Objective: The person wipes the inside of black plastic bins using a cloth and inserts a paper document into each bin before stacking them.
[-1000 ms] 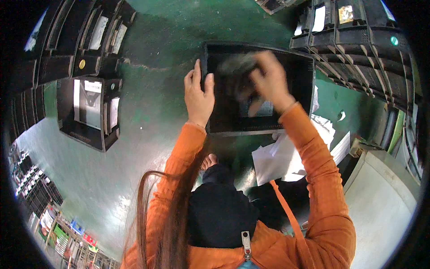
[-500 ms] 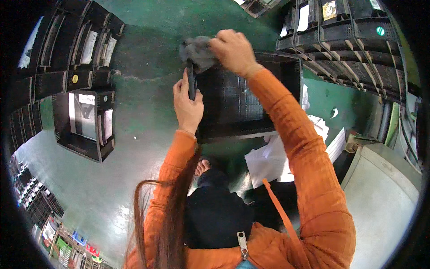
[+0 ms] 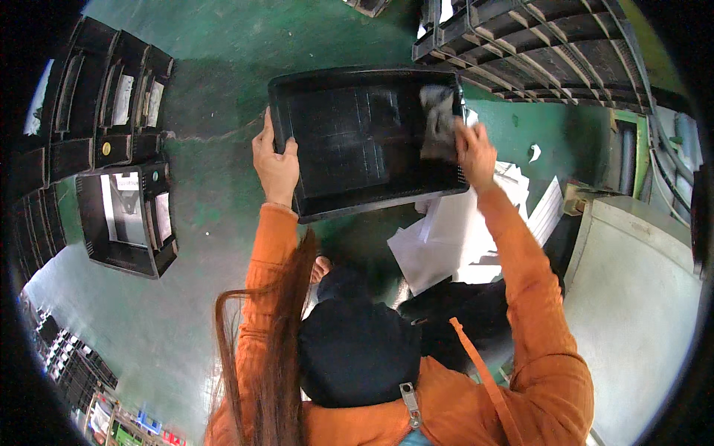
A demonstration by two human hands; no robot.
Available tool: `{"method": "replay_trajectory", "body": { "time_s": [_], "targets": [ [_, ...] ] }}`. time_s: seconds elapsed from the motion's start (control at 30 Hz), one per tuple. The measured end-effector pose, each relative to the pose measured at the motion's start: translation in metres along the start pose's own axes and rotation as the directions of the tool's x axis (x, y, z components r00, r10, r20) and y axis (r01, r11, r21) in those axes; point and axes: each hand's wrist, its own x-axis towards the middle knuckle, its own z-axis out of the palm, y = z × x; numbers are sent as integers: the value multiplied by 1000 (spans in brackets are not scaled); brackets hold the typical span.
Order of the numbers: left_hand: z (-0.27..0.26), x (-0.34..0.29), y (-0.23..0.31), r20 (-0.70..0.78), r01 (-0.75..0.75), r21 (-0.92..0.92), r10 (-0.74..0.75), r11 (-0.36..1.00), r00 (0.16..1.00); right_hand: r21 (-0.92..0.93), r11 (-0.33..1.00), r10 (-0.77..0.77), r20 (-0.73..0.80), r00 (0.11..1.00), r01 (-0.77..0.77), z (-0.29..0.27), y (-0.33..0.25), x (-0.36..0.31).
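Observation:
A black plastic crate [image 3: 338, 141] is held up before me, tilted so that its inside faces me. My left hand [image 3: 276, 169] grips the crate's left wall, thumb inside and fingers around the outer side. At the crate's right end, my right hand [image 3: 477, 154] is closed on a grey cloth [image 3: 438, 123]. The cloth hangs against the inner right wall and is smeared by motion. Part of the right hand's fingers is hidden behind the cloth and the rim.
Black crates [image 3: 97, 97] are stacked on the left, with another crate [image 3: 160, 256] on the floor beside them. More crates [image 3: 528, 56] stand at the far right. White paper sheets [image 3: 431, 253] lie below the held crate. A pale cabinet [image 3: 639, 297] stands to the right.
My right hand has carried the cloth from the crate's left wall across to its right end. The crate is shifted left and turned more toward me, my left hand still on its left side.

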Motion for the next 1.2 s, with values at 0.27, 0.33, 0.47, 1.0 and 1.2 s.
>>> {"method": "replay_trajectory", "body": {
  "time_s": [0.27, 0.33, 0.47, 1.0, 1.2],
  "targets": [
    [2, 0, 11, 78, 29, 3, -29, 1000, 997, -2, 988, 153, 46, 987, -153, -27, -77, -92],
    [6, 0, 0, 37, 1, -21, 0, 1000, 999, 134, 986, 86, 85, 993, -97, -20, -136, -81],
    [4, 2, -9, 180, 224, -426, -161, 877, 970, 468, 883, -57, 14, 998, 44, 11, -237, -60],
    [-31, 31, -14, 287, 42, -127, -3, 991, 958, 606, 790, 301, -259, 918, -88, 21, -234, 126],
    [-22, -34, 113, 279, 273, -892, -37, 360, 960, 860, 506, 113, -141, 984, 65, -96, -164, 43]
  ]
}}
